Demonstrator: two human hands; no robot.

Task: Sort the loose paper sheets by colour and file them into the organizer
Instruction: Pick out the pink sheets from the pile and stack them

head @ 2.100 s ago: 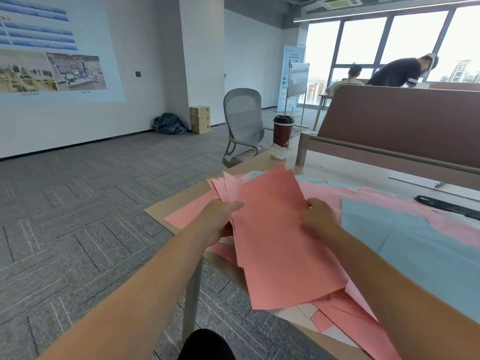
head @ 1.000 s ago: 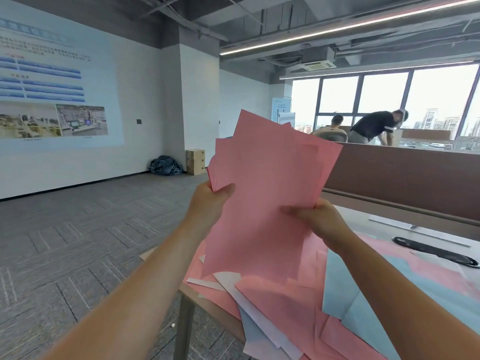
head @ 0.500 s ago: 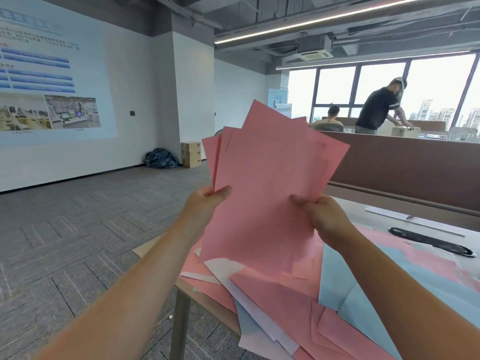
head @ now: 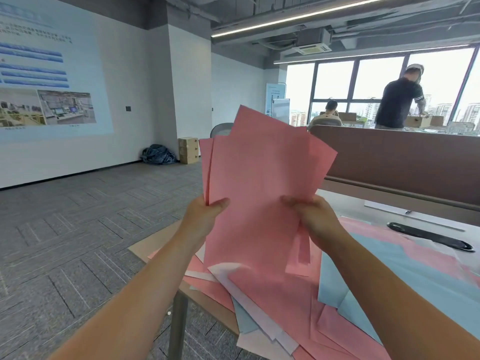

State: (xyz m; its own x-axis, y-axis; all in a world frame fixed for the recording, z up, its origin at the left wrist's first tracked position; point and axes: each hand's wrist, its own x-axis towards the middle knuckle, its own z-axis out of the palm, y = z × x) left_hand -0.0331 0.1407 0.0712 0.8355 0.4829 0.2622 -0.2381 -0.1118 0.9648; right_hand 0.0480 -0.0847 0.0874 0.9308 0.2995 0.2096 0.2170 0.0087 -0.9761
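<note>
Pink sheets (head: 262, 183) are up off the desk, fanned and upright in front of me: left hand (head: 205, 216) pinches the lower left edge, right hand (head: 314, 219) clamps the lower right. I'd call this early days, with pink, blue sheets (head: 405, 281) and white sheets (head: 259, 326) mixed on the desk (head: 158, 249), and no organizer in view. Compared with half a second ago, the stack sits a touch lower and the fan is much the same.

Left hand (head: 205, 216) and right hand (head: 315, 220) gripping upright pink sheets (head: 259, 183), table (head: 155, 249) below
</note>
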